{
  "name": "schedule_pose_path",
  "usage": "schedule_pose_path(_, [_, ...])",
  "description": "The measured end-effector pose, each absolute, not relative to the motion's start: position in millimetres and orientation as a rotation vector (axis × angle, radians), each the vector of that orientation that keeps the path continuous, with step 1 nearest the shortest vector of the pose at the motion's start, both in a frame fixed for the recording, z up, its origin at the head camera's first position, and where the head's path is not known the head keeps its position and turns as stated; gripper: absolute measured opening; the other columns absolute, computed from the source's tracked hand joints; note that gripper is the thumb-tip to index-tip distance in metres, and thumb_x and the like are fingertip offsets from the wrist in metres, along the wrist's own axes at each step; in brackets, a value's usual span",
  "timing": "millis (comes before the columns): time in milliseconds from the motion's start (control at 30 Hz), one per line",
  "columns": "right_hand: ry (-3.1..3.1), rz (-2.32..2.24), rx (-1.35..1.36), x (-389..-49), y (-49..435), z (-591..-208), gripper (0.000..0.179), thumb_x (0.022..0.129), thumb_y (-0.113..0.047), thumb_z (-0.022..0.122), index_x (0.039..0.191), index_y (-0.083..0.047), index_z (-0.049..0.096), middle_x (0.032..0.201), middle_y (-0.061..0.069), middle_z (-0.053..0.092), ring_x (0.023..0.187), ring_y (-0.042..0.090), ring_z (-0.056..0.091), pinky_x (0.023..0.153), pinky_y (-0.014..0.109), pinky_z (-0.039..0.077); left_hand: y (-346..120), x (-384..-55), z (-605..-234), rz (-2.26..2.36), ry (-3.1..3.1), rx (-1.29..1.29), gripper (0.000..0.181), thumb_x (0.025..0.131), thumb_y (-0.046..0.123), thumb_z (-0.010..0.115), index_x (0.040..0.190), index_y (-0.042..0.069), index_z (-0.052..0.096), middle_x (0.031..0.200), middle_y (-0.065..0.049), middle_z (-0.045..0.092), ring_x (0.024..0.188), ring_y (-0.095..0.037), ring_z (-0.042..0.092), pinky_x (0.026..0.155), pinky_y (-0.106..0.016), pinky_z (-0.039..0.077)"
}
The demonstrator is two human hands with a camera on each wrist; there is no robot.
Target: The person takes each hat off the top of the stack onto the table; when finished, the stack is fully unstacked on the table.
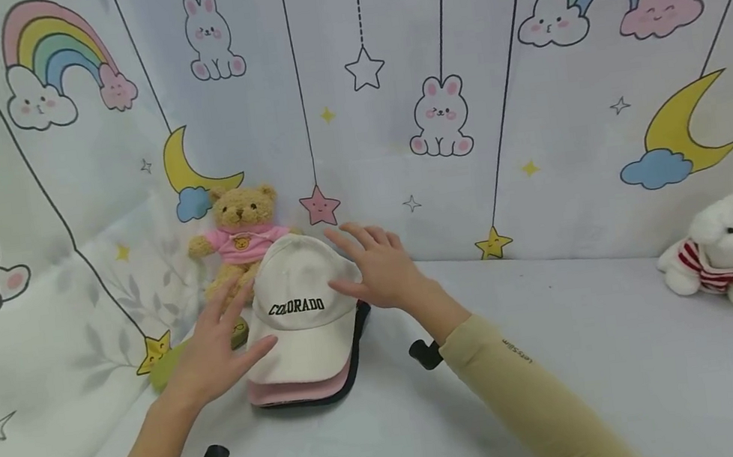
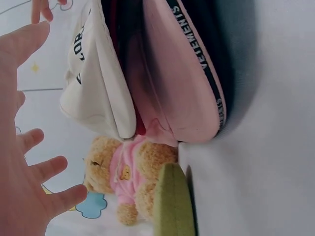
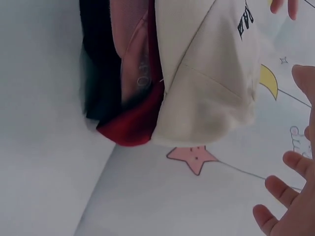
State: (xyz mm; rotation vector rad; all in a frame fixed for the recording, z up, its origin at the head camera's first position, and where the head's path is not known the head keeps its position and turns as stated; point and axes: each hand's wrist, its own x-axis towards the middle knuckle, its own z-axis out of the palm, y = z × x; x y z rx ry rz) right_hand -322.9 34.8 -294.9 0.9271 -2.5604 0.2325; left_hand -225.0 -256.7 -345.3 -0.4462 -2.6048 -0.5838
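Note:
A white baseball cap [image 1: 315, 347] lettered COLORADO lies on top of a stack of caps on the white surface. Below it a pink cap [image 2: 177, 73], a red cap [image 3: 133, 120] and a dark cap [image 3: 96, 64] show at their edges. My left hand [image 1: 214, 351] hovers by the stack's left side, fingers spread. On the other side my right hand [image 1: 380, 264] is raised near the crown, its fingers apart too. In both wrist views a gap separates the hands from the caps, and neither holds anything.
Behind the stack a teddy bear [image 1: 244, 223] in a pink top sits against the patterned backdrop. A green curved item [image 2: 172, 201] lies left of the caps, partly hidden by my left hand in the head view. A white plush dog [image 1: 726, 255] stands far right.

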Motion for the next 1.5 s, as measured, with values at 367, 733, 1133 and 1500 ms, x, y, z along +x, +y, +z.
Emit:
schedule_pose_path(367, [-2.624,0.398,0.932,-336,11,-305,0.076,0.099,-0.053,0.057,0.162,-0.029,0.022,0.156,0.004,0.032,0.133,0.035,0.037,0.104,0.059,0.034,-265,-228,-359,-0.776,-2.694,-0.320,0.092,0.095,0.050,0.066,0.164,0.023,0.011,0.157,-0.026,0.023,0.138,-0.055,0.029,0.100,-0.074,0.031])
schedule_pose_path(733, [-2.601,0.681,0.913,-349,1,-322,0.073,0.100,-0.042,0.062,0.161,-0.021,0.028,0.150,0.014,0.039,0.127,0.036,0.041,0.106,0.051,0.038,-267,-238,-380,-0.942,-2.725,-0.256,0.091,0.097,0.051,0.062,0.160,0.001,0.018,0.150,-0.034,0.034,0.133,-0.052,0.039,0.104,-0.067,0.034])
schedule_pose_path(1133, [-2.667,0.818,0.894,-350,-4,-320,0.068,0.102,-0.034,0.059,0.159,-0.012,0.031,0.134,0.018,0.045,0.116,0.032,0.043,0.097,0.045,0.045,-264,-243,-381,-1.063,-2.659,-0.289,0.082,0.096,0.038,0.069,0.153,-0.006,0.030,0.107,-0.014,0.052,0.084,-0.021,0.052,0.073,-0.037,0.045])
schedule_pose_path(1500, [-2.662,0.948,0.906,-349,-3,-317,0.058,0.103,-0.016,0.055,0.156,-0.004,0.034,0.133,0.019,0.048,0.110,0.026,0.053,0.096,0.040,0.049,-260,-241,-375,-1.093,-2.717,-0.187,0.083,0.095,0.041,0.070,0.149,-0.010,0.035,0.113,-0.018,0.053,0.084,-0.023,0.050,0.070,-0.035,0.044])
